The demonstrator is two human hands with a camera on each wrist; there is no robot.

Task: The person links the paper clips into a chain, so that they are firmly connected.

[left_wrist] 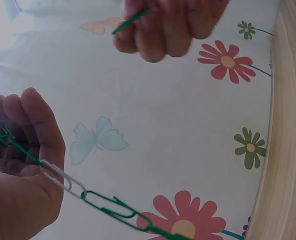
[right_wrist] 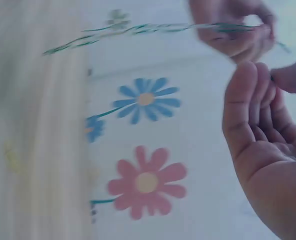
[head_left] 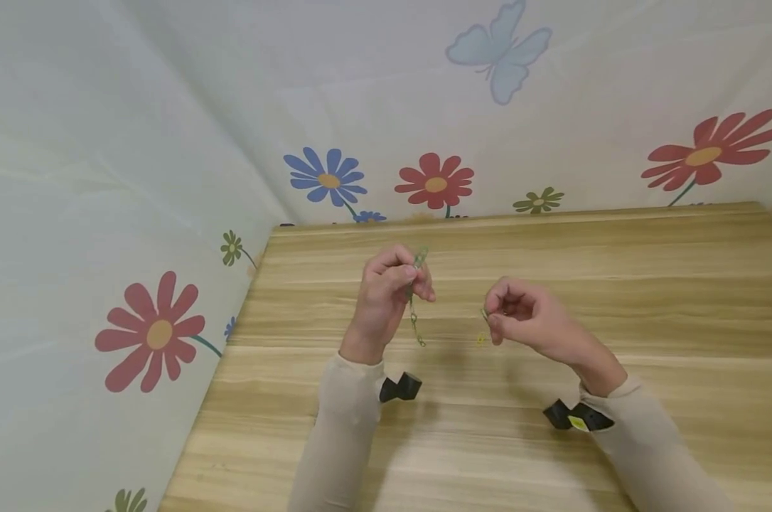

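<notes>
My left hand (head_left: 386,291) grips the upper end of a chain of linked paper clips (head_left: 414,320), which dangles from the fingers over the wooden table. Green clips and a whitish one make up the chain (left_wrist: 108,205) in the left wrist view. To its right, my right hand (head_left: 529,316) pinches a single green paper clip (left_wrist: 132,21) between thumb and fingertips, apart from the chain. From the right wrist, that clip is almost wholly hidden by the fingers (right_wrist: 248,95). A small yellow paper clip (head_left: 480,340) lies on the table just below the right fingertips.
The wood-grain table (head_left: 616,263) spreads beneath both hands. Behind it and to the left hangs a pale cloth (head_left: 168,178) printed with flowers and a butterfly. Black wrist cameras (head_left: 401,387) are strapped at the cuffs of both beige sleeves.
</notes>
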